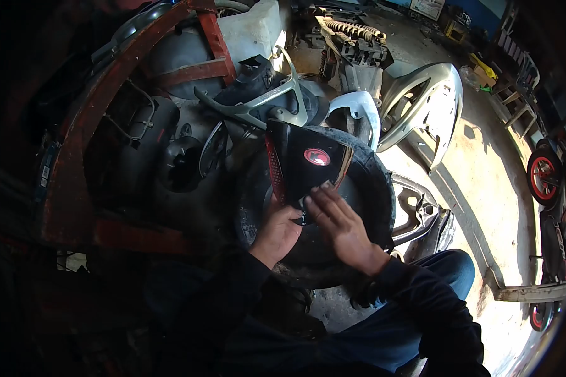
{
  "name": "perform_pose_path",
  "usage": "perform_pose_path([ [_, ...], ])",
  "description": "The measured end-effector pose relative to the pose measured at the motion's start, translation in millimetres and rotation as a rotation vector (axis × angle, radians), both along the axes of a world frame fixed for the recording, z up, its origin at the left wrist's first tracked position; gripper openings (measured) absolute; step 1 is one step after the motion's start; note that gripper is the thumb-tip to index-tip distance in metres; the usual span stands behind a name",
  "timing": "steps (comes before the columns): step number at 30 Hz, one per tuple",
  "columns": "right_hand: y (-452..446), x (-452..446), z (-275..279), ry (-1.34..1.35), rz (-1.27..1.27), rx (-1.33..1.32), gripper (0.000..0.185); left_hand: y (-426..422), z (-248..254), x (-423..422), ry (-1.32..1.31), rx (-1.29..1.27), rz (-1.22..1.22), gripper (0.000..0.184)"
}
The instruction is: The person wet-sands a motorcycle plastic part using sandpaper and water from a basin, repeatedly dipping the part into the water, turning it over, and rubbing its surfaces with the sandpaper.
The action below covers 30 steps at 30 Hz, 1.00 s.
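Observation:
A black motorcycle fairing panel (299, 154) with red edges and a red oval badge (317, 157) is tilted over a round black tub (378, 164). My left hand (278, 231) grips the panel's lower left edge, thumb towards the middle. Over the lower part of the panel lies my right hand (343, 227), fingers pressed together and pointing up and left. A small pale sliver shows by its fingertips; what it is, if the hand holds it, I cannot make out.
Behind the tub lie a grey-green fairing piece (289, 107) and a light blue one (358, 107). A large silver fairing (431, 103) stands right of them. A red metal frame (75, 147) is on the left. A motorcycle wheel (543, 176) is far right.

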State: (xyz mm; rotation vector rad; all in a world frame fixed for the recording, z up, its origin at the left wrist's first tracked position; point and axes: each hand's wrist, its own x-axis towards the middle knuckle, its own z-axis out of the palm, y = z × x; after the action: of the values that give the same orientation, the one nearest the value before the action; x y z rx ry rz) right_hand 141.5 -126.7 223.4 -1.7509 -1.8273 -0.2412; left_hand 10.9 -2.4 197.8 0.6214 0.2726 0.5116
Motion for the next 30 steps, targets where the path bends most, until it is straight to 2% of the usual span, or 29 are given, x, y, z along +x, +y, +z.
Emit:
perform_pose_path([
  [3,-4,-14,-3,-0.027,0.021,-0.047,0.051,-1,10,-1,-0.028,-0.143,0.04,0.059],
  [5,-1,-12,2,-0.049,0.02,-0.032,0.052,1,2,1,0.006,-0.358,0.045,0.045],
  [8,10,-5,8,-0.025,-0.107,0.023,0.057,-6,-8,10,0.006,-0.241,0.053,0.045],
  [11,12,-8,2,-0.024,-0.151,0.066,0.055,-9,8,10,0.069,-0.19,0.031,0.049],
  [13,10,-9,5,-0.013,-0.135,0.077,0.054,-13,3,8,0.004,0.04,0.008,0.059],
  [14,9,-8,5,-0.029,-0.123,0.065,0.053,-13,2,8,0.003,0.067,0.003,0.058],
  [17,17,4,7,-0.054,-0.132,0.058,0.052,-16,15,7,0.046,-0.006,-0.05,0.058],
  [20,23,6,9,-0.04,-0.187,0.044,0.054,-19,-6,3,0.058,-0.022,-0.047,0.058],
  [23,5,-13,0,-0.085,-0.06,0.007,0.053,-8,-15,-6,-0.041,-0.131,-0.077,0.055],
  [24,7,-8,9,-0.086,-0.064,0.005,0.054,-16,16,-5,0.065,-0.168,-0.041,0.051],
  [27,21,8,17,-0.121,-0.118,0.033,0.057,-9,17,-4,0.052,-0.113,-0.122,0.049],
  [29,17,-2,17,-0.081,-0.123,0.026,0.055,-8,16,-6,0.109,-0.142,-0.078,0.049],
  [30,10,-11,13,-0.123,-0.069,0.02,0.054,-4,16,-9,0.158,-0.136,-0.132,0.048],
])
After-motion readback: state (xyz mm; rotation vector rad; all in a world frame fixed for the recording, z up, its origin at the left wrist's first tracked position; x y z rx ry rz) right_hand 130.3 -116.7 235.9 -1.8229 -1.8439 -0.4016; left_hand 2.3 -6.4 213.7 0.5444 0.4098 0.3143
